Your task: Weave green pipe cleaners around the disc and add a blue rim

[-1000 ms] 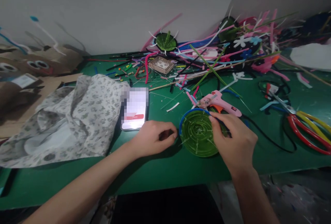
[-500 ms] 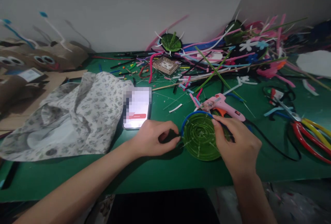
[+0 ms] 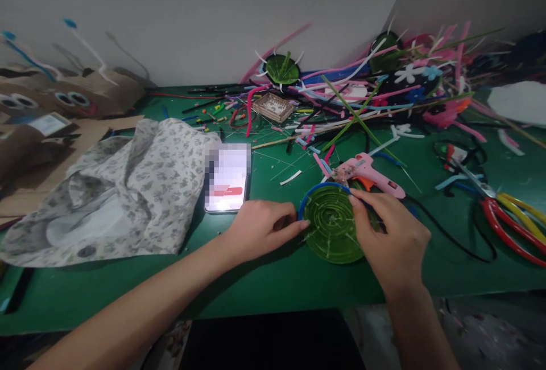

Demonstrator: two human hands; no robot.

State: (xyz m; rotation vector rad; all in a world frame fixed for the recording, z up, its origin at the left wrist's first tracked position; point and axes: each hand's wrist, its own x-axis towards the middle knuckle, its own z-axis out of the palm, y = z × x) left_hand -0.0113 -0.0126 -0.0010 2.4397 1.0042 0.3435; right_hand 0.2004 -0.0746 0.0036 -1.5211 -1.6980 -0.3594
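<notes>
A flat green coiled disc edged with a blue pipe cleaner lies on the green table. My left hand rests at the disc's left edge, fingers curled, fingertips pressing the blue rim. My right hand covers the disc's right side, fingers closed down on it. A pink glue gun lies just behind the disc.
A lit phone lies left of my hands beside a patterned grey cloth. Many coloured pipe cleaners are heaped at the back. Red and yellow handled scissors lie at the right. Cardboard figures stand at the left.
My left fingertips have slid forward onto the disc's left rim. The right hand has stayed on the disc.
</notes>
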